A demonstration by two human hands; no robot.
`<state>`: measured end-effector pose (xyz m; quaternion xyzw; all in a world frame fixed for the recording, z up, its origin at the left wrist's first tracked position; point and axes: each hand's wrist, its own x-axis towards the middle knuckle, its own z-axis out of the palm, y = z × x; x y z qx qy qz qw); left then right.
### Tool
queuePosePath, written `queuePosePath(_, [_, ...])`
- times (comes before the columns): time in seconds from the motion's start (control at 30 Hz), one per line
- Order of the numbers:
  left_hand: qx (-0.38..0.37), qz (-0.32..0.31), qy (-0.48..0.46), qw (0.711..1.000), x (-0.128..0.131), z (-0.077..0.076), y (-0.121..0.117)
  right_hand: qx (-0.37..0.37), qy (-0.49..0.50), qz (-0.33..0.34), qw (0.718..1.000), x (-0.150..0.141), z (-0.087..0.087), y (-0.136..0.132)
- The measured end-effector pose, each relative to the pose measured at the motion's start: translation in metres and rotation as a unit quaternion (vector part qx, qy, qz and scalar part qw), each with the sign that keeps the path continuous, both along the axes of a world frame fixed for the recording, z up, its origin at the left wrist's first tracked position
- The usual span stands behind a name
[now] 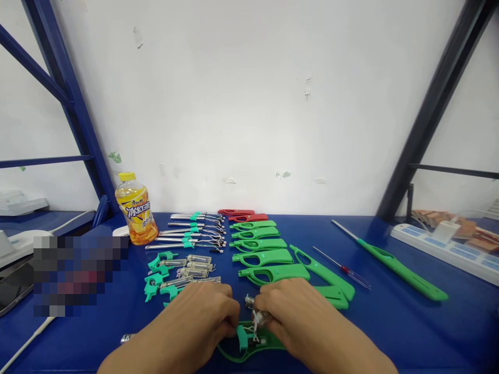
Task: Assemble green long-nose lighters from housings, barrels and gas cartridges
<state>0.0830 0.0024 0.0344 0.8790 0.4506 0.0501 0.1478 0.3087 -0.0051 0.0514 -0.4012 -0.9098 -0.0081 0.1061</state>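
My left hand (206, 311) is closed, its fingertips against a teal trigger piece (242, 338). That piece sits in an open green lighter shell (237, 358) on the table, close to me. My right hand (292, 311) is closed around a clear lighter fuel tank (262, 317), held just above the same shell. Thin white wires (255, 330) run down from it towards the trigger. The fingers of both hands partly cover the shell. From under my left forearm pokes a metal tube end (127, 338).
Beyond my hands lie several metal lighter tubes (171, 240) with wires, teal triggers (153, 283), clear tanks (198, 265), and green (263, 257) and red shells (236, 212). A screwdriver (356, 278), whole green lighter (401, 270), power strip (448, 249) and drink bottle (136, 210) flank them.
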Motion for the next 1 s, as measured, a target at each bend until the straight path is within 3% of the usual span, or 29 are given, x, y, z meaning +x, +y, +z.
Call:
queuePosePath(0.4, [0.020,-0.016,-0.004,1.000,-0.004,-0.002,0.000,-0.057,-0.068,-0.025,0.996,-0.006,0.015,-0.006])
queuePosePath(1.0, [0.013,-0.038,-0.008,0.999,-0.007,-0.006,0.001,-0.061,-0.035,-0.004,0.998,-0.003,-0.001,0.005])
